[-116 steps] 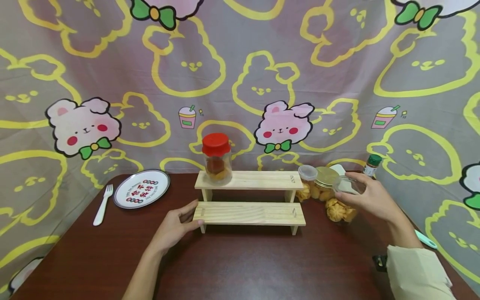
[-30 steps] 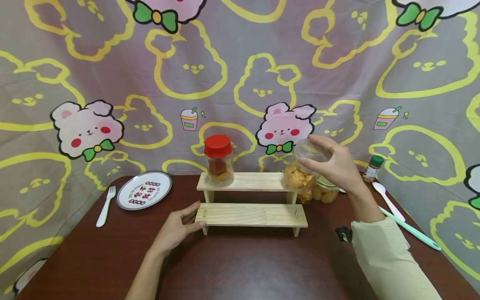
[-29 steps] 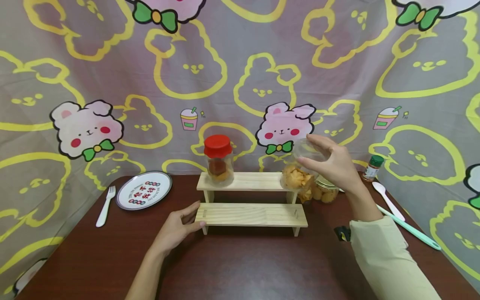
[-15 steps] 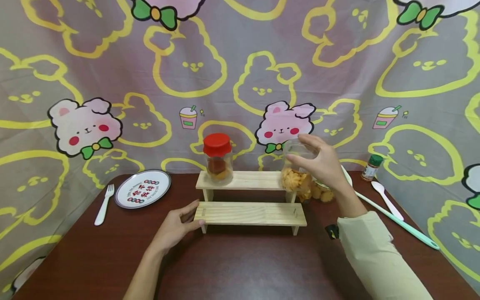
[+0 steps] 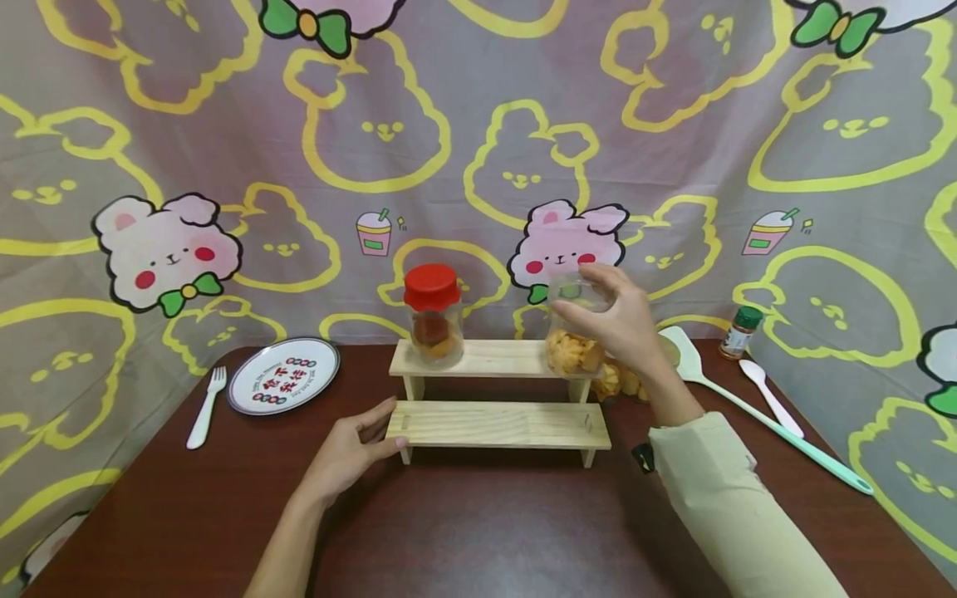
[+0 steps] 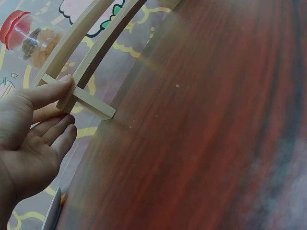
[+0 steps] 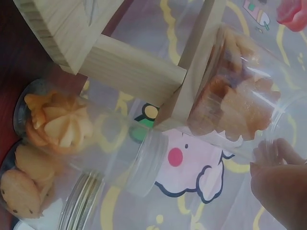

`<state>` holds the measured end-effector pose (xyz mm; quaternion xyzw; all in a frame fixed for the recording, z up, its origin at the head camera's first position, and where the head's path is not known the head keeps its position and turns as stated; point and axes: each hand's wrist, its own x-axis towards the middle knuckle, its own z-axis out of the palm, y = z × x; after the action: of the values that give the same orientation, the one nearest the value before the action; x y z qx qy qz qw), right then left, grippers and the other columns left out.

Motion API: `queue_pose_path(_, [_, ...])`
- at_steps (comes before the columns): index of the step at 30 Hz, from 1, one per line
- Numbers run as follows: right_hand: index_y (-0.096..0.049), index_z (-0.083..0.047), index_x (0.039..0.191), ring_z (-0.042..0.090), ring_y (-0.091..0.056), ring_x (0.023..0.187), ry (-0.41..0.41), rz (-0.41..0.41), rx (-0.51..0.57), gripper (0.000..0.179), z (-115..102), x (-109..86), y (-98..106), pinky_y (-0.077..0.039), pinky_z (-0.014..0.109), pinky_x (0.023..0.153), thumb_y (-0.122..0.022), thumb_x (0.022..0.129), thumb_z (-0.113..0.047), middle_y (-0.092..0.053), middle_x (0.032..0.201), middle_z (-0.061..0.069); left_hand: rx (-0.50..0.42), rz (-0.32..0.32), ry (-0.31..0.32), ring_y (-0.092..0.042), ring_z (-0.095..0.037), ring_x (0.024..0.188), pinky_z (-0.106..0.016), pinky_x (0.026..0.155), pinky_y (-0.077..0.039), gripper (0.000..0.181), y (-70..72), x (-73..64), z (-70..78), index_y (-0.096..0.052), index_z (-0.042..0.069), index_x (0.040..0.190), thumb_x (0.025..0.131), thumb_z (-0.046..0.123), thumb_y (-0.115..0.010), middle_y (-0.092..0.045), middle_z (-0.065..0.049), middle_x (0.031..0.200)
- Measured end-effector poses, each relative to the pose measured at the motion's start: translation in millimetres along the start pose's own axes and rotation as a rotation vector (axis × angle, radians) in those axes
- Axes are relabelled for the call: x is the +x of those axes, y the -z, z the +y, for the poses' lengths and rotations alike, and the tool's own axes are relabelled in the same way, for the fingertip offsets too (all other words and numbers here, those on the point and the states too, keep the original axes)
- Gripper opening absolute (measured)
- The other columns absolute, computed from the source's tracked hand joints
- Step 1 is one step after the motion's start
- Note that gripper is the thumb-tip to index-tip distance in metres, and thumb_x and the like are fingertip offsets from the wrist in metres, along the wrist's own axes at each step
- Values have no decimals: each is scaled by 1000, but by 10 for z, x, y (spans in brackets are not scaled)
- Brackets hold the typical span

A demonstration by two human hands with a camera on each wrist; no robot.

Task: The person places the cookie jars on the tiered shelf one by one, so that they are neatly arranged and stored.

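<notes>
A two-tier wooden shelf rack [image 5: 497, 423] stands on the dark table. My left hand [image 5: 345, 461] pinches the left end of its lower board, thumb and forefinger around the edge in the left wrist view [image 6: 33, 134]. At the right end of the upper board is a clear jar of golden cookies [image 5: 574, 353]. My right hand [image 5: 624, 324] holds this jar near its top; in the right wrist view the jar's base meets the board, and much of that hand lies outside the frame. A red-lidded jar [image 5: 434, 316] sits on the upper board's left end.
Other cookie jars [image 7: 62, 122] stand right of the rack, partly behind my right arm. Beyond them are a spatula [image 5: 684, 357], a white spoon [image 5: 770, 399] and a green-capped bottle [image 5: 740, 332]. A plate [image 5: 284, 407] and white fork [image 5: 205, 411] lie left. A patterned cloth hangs behind.
My right hand has brought the cookie jar from the table's right side to the upper board, shifting slightly left in the last second. The left hand has kept its hold on the rack.
</notes>
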<state>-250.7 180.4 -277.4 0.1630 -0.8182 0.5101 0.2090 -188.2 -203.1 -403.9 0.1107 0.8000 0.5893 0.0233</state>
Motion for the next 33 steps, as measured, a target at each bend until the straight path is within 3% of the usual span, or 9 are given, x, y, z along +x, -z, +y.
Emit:
queue_pose_path(11, [-60, -2, 139, 25, -48, 133, 31, 7, 71, 67, -38, 73, -188, -39, 47, 114, -87, 81, -23, -54, 142, 11, -5, 1, 8, -41, -30, 140, -38, 111, -39, 70, 4, 0, 10, -43, -9, 148, 90, 8, -79, -41, -21, 154])
queue_pose_path(18, [-61, -1, 138, 25, -44, 139, 57, 24, 17, 69, -47, 138, -305, -34, 40, 118, -88, 80, -27, -55, 144, 13, 1, -3, 8, -40, -30, 141, -38, 111, -39, 70, 3, 2, 18, -43, -9, 148, 90, 8, -78, -41, -21, 155])
queue_pose_path(33, [-62, -3, 137, 25, -44, 136, 65, 21, 33, 69, -55, 234, -452, -37, 43, 115, -88, 79, -30, -52, 145, 12, -8, -5, 12, -40, -30, 142, -38, 112, -38, 71, -2, 4, 18, -42, -10, 148, 90, 7, -78, -40, -22, 155])
